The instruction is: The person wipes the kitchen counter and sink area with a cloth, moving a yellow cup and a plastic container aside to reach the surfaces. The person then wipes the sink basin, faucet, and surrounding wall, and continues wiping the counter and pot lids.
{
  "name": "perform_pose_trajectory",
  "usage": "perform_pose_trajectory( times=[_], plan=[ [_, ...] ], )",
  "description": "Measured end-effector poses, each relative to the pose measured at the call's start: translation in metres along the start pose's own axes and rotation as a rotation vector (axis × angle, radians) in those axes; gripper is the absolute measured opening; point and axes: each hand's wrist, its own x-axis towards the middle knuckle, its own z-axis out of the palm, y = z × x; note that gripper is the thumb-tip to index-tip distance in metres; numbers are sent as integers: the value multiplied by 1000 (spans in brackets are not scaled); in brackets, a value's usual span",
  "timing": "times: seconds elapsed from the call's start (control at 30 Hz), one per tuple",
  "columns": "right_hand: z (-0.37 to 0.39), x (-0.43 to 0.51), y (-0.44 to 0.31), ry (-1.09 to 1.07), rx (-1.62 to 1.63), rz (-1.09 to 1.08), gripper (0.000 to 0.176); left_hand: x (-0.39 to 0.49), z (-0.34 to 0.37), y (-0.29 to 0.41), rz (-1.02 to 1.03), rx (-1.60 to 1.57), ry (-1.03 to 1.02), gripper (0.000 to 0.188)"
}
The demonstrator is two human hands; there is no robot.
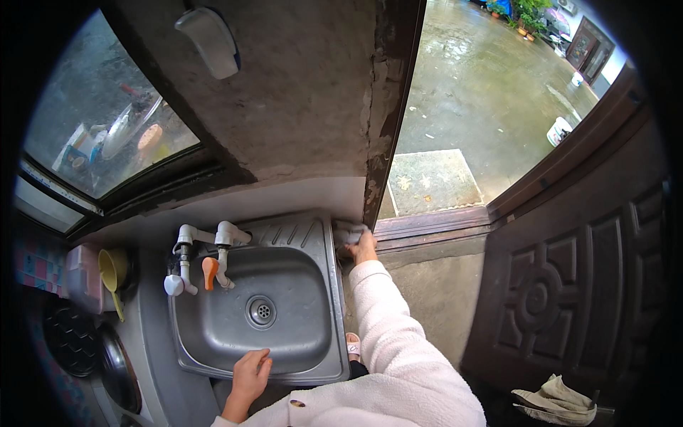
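My left hand (252, 376) hangs over the front rim of the stainless-steel sink (336, 320), fingers loosely bent and nothing in them. My right arm stretches past the sink's right side towards the foot of the door frame. There my right hand (364, 244) grips a blurred greyish item, apparently a cloth (348, 232), partly hidden by the fingers. The basin holds no dishes, and its round drain strainer (262, 311) is bare. Two white plastic taps stand at the back left, one with an orange handle (210, 273), the other with a white knob (173, 285).
Left of the sink are a yellow dipper (113, 272), a pink-white plastic container (85, 277) and a dark pan lid (118, 368). At right, a brown panelled door (539, 299) stands open onto a wet yard (469, 91). Beige gloves or cloths (557, 403) hang lower right.
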Motion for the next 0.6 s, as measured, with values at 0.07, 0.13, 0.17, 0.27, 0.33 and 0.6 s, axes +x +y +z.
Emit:
perform_pose_trajectory(
  times=[0.07, 0.13, 0.17, 0.27, 0.33, 0.6],
  plan=[
    [-11, 16, -3, -42, 47, 4, 44, -2, -3, 0, 19, -20, 21, 21],
    [6, 41, -33, 171, 85, -94, 44, 12, -2, 1, 68, -21, -13, 21],
    [26, 28, -33, 217, 76, -31, 43, 4, -3, -4, 38, -12, -18, 21],
    [35, -8, -21, 181, 52, 12, 37, -12, -2, -16, -24, 20, -46, 21],
    [25, -15, -26, -95, 63, -140, 29, -9, -3, -13, -3, -9, -46, 22],
    [52, -158, -74, -675, -351, -623, 18, -12, -5, -11, 24, -33, -45, 22]
  ],
)
